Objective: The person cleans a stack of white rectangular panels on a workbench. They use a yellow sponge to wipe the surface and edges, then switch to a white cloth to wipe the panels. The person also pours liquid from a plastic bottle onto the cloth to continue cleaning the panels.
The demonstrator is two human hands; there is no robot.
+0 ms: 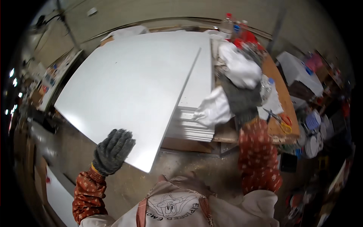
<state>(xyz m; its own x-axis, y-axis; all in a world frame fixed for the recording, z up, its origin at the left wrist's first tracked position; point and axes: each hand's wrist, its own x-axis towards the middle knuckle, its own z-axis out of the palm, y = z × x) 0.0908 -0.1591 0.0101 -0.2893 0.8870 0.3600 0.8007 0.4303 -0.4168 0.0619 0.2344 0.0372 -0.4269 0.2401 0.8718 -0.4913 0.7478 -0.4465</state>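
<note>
My left hand (pixel 114 151), in a dark grey knitted glove, lies on the near edge of a large white panel (pixel 124 83), its fingers stretched out over the surface. This panel sits askew on a stack of similar white panels (pixel 194 128). On the right, my right hand (pixel 244 100) wears a dark glove and is blurred by motion. A white cloth (pixel 214 108) hangs from it to the left, over the stack's edge; the fingertips are hard to make out. Another bunched white cloth (pixel 240 66) shows just beyond that hand.
Orange-handled scissors (pixel 281 121) lie on the wooden bench (pixel 291 132) at right, near a clear plastic bottle (pixel 267 87). Several bottles (pixel 228 23) stand at the far right corner. White buckets (pixel 312 145) sit right of the bench. Another white panel (pixel 60 193) leans at lower left.
</note>
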